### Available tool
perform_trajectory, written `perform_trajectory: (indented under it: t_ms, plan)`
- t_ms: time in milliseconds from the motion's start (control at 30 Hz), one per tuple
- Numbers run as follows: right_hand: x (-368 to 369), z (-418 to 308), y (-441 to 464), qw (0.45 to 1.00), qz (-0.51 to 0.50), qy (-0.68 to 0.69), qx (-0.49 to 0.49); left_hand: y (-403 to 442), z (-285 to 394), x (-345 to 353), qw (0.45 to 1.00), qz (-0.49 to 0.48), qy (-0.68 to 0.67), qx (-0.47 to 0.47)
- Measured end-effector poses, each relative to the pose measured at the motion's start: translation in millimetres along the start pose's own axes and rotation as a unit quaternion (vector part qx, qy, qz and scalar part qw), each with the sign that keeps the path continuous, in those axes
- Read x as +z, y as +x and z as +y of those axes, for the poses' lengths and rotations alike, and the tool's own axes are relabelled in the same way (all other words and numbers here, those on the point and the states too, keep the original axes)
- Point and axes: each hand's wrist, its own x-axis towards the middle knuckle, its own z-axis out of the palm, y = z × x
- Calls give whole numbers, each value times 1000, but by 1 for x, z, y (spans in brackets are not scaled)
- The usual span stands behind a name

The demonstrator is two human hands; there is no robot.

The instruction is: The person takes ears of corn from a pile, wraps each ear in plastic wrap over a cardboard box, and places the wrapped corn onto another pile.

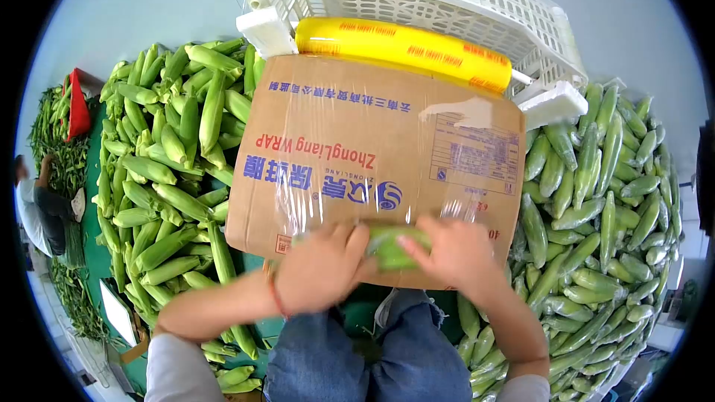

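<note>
Both my hands grip a green ear of corn in its husk (395,248), held crosswise over the near edge of the cardboard box (313,115). My left hand (322,266), somewhat blurred, curls around the left end of the ear. The right end sits in my right hand (456,251), with the thumb lying along the husk. Shiny clear film stretches over the cardboard between the hands and a yellow roll of plastic wrap (402,50). My fingers hide both ends of the ear.
A white plastic crate (417,0) stands behind the roll, with white blocks (555,104) at the roll's ends. Unwrapped corn (171,149) is heaped on the left, film-wrapped corn (588,253) on the right. Another person (41,205) is at the far left, near a red object (77,108).
</note>
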Motion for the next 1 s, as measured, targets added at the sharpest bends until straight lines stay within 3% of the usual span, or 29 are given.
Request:
perform_trajectory:
  t_ms: [33, 133, 233, 267, 333, 367, 400, 567, 633, 667, 767, 800, 833, 867, 900, 933, 1000]
  plan:
    - [4, -2, -3, 1000, -5, 10, -13, -20, -1, 15, 994, 90, -3, 63]
    - [3, -12, -10, 998, -32, 43, -13, -20, -2, 21, 991, 72, 112, 9]
    - [-5, -7, 10, 965, 236, -29, -107, 41, -41, 12, 980, 166, 106, -8]
    - [0, -4, 19, 946, 270, -25, -175, 71, -61, 5, 967, 219, 130, -7]
    - [4, -2, 48, 926, 285, -126, -212, 123, -85, -33, 970, 197, 130, 60]
    - [3, 0, 63, 914, 289, -175, -224, 141, -83, -49, 993, 96, 16, 61]
    - [-2, 4, 80, 932, 256, -156, -202, 161, -96, -46, 985, 74, 111, 109]
    - [-2, 0, 97, 978, 132, -30, -159, 187, -93, -51, 970, -82, 217, 67]
    - [-1, -7, 64, 968, 126, -4, -217, 186, -86, -53, 969, -97, 224, 45]
    - [2, -10, 44, 963, 114, 21, -245, 184, -86, -56, 974, -79, 208, 43]
    - [-4, -23, -20, 954, -180, 83, -225, 170, -89, -55, 992, -10, 110, 65]
    - [4, -18, -37, 943, -216, 135, -213, 162, -94, -53, 995, 35, 41, 83]
    - [2, -16, -53, 954, -165, 149, -203, 153, -97, -51, 991, 81, -29, 100]
    - [14, -5, -69, 943, -162, 268, -107, 131, -92, -41, 970, 202, -52, 121]
    - [26, 5, -77, 910, -152, 385, -8, 108, -79, -25, 934, 318, -74, 143]
    - [19, 4, -73, 839, -165, 514, 66, 81, -55, -14, 917, 347, -33, 194]
    - [3, -7, -64, 628, -175, 729, 208, 55, -29, 3, 890, 386, -30, 242]
